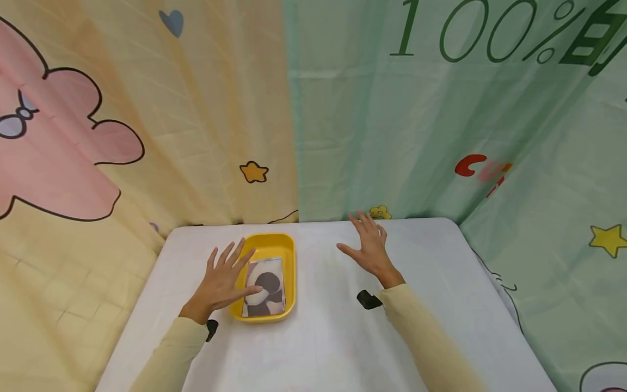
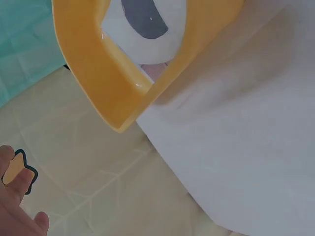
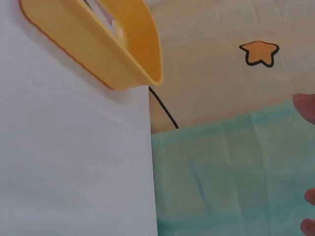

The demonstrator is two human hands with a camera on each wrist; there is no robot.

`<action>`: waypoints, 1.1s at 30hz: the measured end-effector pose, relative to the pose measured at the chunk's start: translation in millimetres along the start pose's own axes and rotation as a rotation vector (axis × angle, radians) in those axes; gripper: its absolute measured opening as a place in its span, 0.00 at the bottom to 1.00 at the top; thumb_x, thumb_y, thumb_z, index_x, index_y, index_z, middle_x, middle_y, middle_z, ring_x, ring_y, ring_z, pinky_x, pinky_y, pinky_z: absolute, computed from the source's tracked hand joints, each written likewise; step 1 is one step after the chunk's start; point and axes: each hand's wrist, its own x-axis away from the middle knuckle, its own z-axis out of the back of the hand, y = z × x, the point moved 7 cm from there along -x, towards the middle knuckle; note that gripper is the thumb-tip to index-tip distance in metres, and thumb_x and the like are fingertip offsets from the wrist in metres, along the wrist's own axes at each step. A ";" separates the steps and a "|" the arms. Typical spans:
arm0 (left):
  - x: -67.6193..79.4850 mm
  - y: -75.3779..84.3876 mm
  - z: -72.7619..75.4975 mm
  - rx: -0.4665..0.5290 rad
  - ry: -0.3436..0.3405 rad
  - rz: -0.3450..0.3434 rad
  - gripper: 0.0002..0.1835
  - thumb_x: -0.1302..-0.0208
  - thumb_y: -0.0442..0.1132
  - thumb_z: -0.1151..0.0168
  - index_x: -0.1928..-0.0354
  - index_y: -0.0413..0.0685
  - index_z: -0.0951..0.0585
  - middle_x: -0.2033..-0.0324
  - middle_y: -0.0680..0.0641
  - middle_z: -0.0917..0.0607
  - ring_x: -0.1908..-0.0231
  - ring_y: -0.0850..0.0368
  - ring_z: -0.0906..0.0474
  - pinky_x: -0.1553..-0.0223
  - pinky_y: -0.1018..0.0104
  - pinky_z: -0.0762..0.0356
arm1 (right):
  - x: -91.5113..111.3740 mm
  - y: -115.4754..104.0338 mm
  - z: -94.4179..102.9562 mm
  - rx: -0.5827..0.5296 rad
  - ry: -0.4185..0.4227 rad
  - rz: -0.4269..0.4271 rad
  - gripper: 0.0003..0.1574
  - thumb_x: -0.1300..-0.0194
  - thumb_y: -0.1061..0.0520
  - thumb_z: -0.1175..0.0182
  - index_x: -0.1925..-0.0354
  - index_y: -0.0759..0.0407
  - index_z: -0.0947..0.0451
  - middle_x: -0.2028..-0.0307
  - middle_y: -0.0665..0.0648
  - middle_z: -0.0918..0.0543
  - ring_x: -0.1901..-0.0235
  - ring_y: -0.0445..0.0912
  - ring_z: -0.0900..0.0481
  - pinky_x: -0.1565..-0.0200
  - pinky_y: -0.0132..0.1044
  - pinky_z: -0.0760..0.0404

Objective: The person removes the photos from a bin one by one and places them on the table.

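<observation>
Left hand [image 1: 221, 283] and right hand [image 1: 369, 247] raised, fingers spread wide.
Head view: left overlaps yellow tray's [image 1: 268, 242] left side, printed card [image 1: 272, 283] inside; right well apart, toward white table's [image 1: 318, 354] back edge. Tabletop stretches between tray and right hand.

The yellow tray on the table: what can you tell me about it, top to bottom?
The yellow tray looks like smooth, slightly glossy plastic, with rounded corners and raised walls. It sits upright, left of centre on the white-topped table, its longer sides running away from the person. A flat printed item lies inside, towards the near end. In the head view, the left hand covers part of its left side.
</observation>
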 end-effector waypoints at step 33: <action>40.8 -26.3 -69.1 0.089 -0.023 0.112 0.60 0.54 0.74 0.39 0.27 0.42 0.43 0.26 0.38 0.51 0.30 0.35 0.50 0.33 0.34 0.63 | -37.9 -55.4 -164.5 -0.196 -0.310 -0.029 0.26 0.39 0.54 0.33 0.43 0.58 0.24 0.50 0.54 0.19 0.44 0.52 0.28 0.35 0.48 0.37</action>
